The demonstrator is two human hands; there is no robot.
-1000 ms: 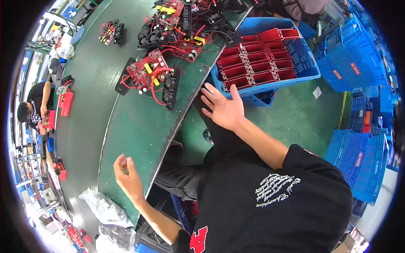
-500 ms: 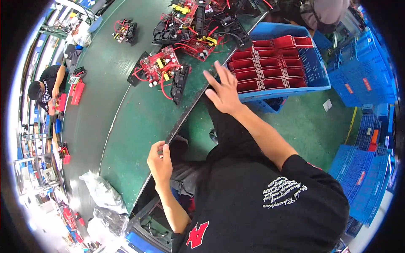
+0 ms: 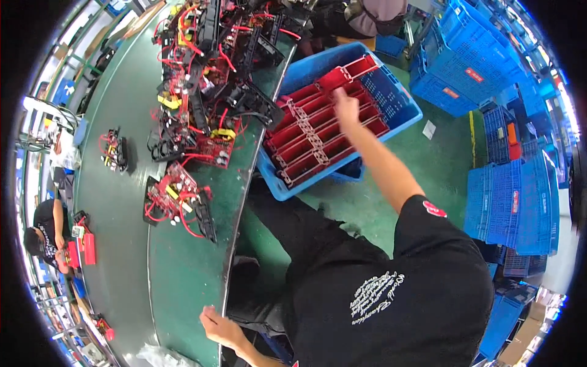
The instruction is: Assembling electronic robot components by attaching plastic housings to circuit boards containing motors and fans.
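Observation:
My right hand (image 3: 347,110) reaches over a blue plastic crate (image 3: 403,122) and is at the red housings (image 3: 309,92) stacked in rows inside it. Motion smears its fingers, so I cannot tell whether they grip a housing. Beside the table's edge, my left hand (image 3: 219,328) is loosely closed, fingers curled together, with nothing visible in it. Closest to that hand on the table lies a red circuit board (image 3: 174,192) with black fan parts, yellow components and red wires. A large heap of similar boards (image 3: 211,92) lies farther up the table.
The green table (image 3: 189,275) runs along my left. A single small wired assembly (image 3: 114,151) lies at its far side, and a clear plastic bag (image 3: 162,356) is at the bottom. Another person (image 3: 46,226) works at far left. Blue crates (image 3: 471,61) are stacked on the right.
My view has turned, shifting the table and crate leftward. My right hand has moved from beside the table's edge to over the red housings. The fingers of my left hand have drawn together.

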